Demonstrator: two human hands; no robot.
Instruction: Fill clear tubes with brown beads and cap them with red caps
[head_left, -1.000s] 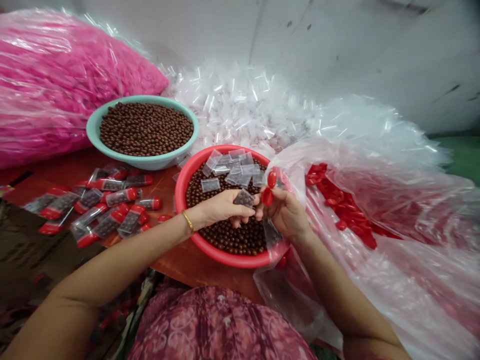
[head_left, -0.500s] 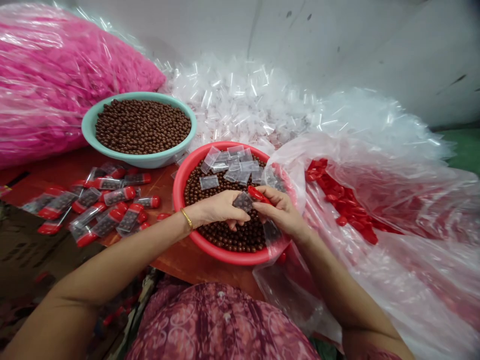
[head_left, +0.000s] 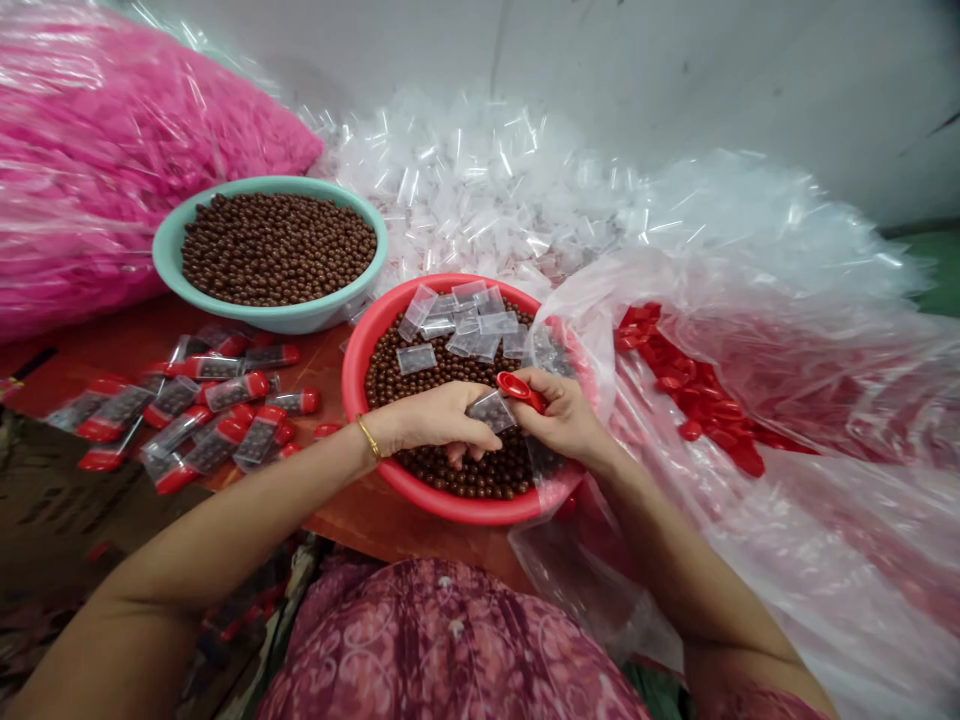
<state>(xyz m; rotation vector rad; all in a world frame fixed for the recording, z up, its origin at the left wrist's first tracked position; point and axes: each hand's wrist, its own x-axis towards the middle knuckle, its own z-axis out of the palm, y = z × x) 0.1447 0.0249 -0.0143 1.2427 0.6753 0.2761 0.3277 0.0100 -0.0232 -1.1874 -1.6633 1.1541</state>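
Note:
My left hand (head_left: pixel 435 418) pinches a small clear tube (head_left: pixel 489 409) filled with brown balls, over the red bowl (head_left: pixel 360 385). My right hand (head_left: pixel 566 415) grips a red cap (head_left: pixel 521 390) against the tube's open end. The two hands touch above the bowl's brown balls (head_left: pixel 465 470). Several empty clear tubes (head_left: pixel 465 325) lie on the balls at the bowl's far side.
A teal bowl (head_left: pixel 169 265) of brown balls stands at the back left. Filled, red-capped tubes (head_left: pixel 217 415) lie on the red table at left. A clear bag of red caps (head_left: pixel 697 395) spreads at right. Behind are a heap of clear tubes (head_left: pixel 487 190) and a pink bag (head_left: pixel 105 160).
My right hand lowered the red cap from upright at the fingertips down onto the tube's end. My left hand stayed on the tube.

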